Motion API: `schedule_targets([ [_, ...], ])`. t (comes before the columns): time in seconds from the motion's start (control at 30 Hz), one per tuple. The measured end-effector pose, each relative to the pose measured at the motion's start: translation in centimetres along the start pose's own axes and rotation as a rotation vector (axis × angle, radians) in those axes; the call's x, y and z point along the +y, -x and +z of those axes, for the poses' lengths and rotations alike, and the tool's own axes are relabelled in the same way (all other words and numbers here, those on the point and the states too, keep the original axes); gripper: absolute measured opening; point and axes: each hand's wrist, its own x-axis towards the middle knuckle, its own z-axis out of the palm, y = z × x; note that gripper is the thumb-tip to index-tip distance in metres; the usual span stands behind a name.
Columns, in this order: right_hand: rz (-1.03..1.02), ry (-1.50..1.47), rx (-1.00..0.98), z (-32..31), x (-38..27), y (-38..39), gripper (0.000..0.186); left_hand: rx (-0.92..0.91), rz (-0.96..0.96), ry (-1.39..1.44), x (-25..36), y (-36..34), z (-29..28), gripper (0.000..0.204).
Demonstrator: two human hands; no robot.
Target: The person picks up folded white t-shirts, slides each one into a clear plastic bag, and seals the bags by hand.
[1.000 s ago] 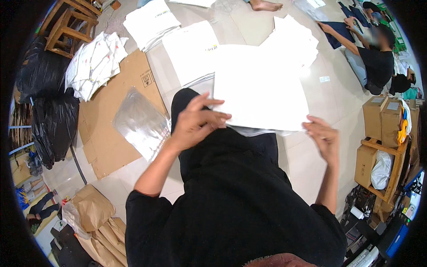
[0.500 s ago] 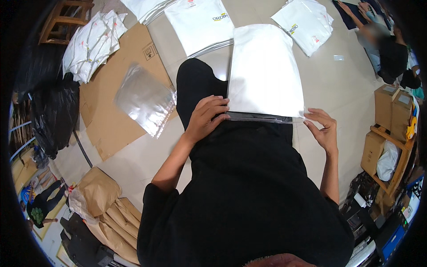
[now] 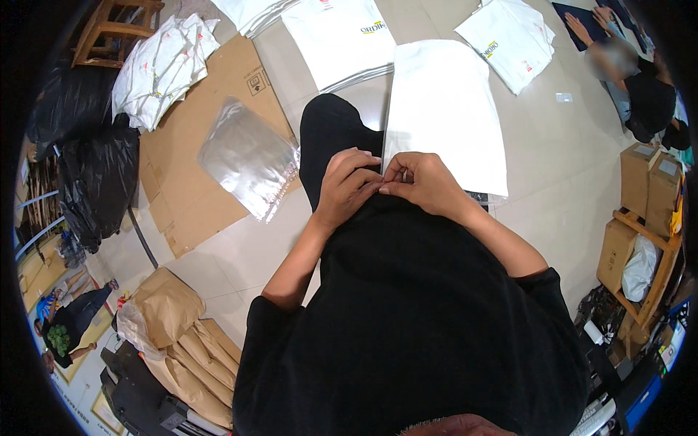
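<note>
A folded white garment in a clear plastic bag (image 3: 445, 116) lies over my black-clad lap, its open edge toward me. My left hand (image 3: 349, 185) and my right hand (image 3: 419, 182) meet at this edge's left corner, fingertips pinched on the plastic; the exact grip is partly hidden. A loose stack of clear plastic bags (image 3: 243, 156) rests at the left on a brown cardboard sheet (image 3: 167, 207). Stacks of folded white printed garments (image 3: 331, 43) stand beyond my knee, with another pile (image 3: 502, 47) at the upper right and a rumpled pile (image 3: 156, 73) at the upper left.
A co-worker (image 3: 647, 98) handles dark cloth at the upper right; another person (image 3: 73, 327) is at the lower left. Around me are black plastic sacks (image 3: 91, 189), brown paper (image 3: 171, 305), a wooden stool (image 3: 113, 36) and cartons (image 3: 640, 182) on a wooden rack (image 3: 632, 309).
My right hand has moved left from the bag's right corner to its left corner, beside my left hand. The bagged garment was lowered and straightened earlier and now sits still.
</note>
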Motion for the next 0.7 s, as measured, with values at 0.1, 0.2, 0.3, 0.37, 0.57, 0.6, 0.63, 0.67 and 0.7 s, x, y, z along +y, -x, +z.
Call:
schedule_targets([
  [0.1,-0.004,-0.003,0.005,0.3,0.5,0.0,0.020,-0.014,0.015,-0.003,0.0,-0.2,-0.1,0.024],
  [0.2,0.010,-0.012,0.001,0.4,1.0,-0.1,0.020,0.005,0.032,-0.034,0.3,-0.6,-0.1,0.023],
  [0.3,0.037,-0.002,-0.008,0.4,0.9,0.0,0.020,0.003,0.078,-0.072,-0.1,-0.5,0.0,0.023],
  [0.37,0.051,0.037,-0.018,0.3,0.4,0.2,0.018,0.000,0.100,-0.070,-0.1,-0.4,0.1,0.022],
  [0.57,-0.312,0.244,-0.057,-1.0,-1.4,2.3,0.015,-0.052,0.101,-0.044,-0.1,-0.7,-0.5,0.021],
  [0.6,-0.372,0.152,-0.044,-1.5,-1.8,3.1,0.015,-0.060,0.088,-0.032,-0.2,-0.7,-0.7,0.021],
  [0.63,-0.432,0.059,-0.031,-2.0,-1.9,4.1,0.015,-0.049,0.085,-0.024,-0.2,-0.5,-0.7,0.021],
  [0.67,-0.383,0.006,-0.004,-2.3,-1.7,4.9,0.015,-0.044,0.081,-0.016,0.0,-0.3,-0.7,0.021],
  [0.7,-0.335,-0.050,0.025,-2.6,-1.4,5.7,0.015,-0.039,0.077,-0.009,0.1,-0.2,-0.7,0.022],
])
